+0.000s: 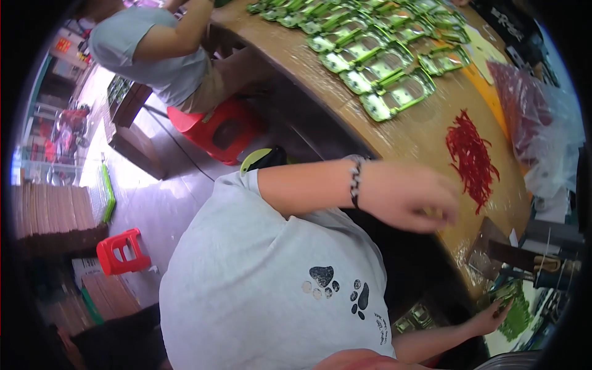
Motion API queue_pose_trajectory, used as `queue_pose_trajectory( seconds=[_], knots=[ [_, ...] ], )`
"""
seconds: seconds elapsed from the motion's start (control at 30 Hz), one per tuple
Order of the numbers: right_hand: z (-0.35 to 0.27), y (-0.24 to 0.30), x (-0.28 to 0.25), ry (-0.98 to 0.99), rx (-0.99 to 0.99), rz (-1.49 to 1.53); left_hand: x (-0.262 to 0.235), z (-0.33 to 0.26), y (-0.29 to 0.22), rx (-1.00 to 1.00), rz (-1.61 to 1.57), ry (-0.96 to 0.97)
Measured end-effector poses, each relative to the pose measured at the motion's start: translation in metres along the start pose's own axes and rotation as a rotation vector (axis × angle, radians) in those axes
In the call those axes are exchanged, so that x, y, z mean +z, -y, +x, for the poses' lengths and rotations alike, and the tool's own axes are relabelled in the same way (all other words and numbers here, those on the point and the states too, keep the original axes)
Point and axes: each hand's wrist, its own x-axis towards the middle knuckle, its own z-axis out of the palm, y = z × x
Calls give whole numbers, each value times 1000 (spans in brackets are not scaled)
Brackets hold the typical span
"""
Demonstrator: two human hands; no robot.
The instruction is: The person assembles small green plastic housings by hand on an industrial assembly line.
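My left hand, with a dark beaded bracelet at the wrist, hangs near the table edge, close to a pile of thin red strips. Its fingers look curled together, though motion smears them, and whatever they may hold is not visible. At the lower right, my right hand grips a green plastic part beside a bench machine. Bright green material lies just under that part. Farther along the table sit rows of green framed parts with clear, shiny inner surfaces.
Clear plastic bags with red contents lie at the table's right side. Across the corner, a person in a pale shirt sits on a red stool. Another red stool and stacked cardboard stand on the floor at left.
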Motion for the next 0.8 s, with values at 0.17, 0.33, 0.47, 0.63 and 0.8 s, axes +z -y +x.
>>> queue_pose_trajectory(
  seconds=[0.17, 0.33, 0.47, 0.63, 0.8],
  knots=[
    [51, -49, 23, 110, -473, -268, -73, -37, 3, -112, 540, -376],
    [85, -73, 54, 5, -227, -367, -100, -68, 3, -180, 693, -518],
    [130, -137, 68, 77, -114, -303, -93, -67, 12, -183, 719, -537],
    [61, -25, 49, -126, -5, -517, -60, -41, 44, -101, 992, -675],
    [24, -60, 1, -492, 88, -32, -41, -38, 48, -399, 1157, -524]
  ],
)
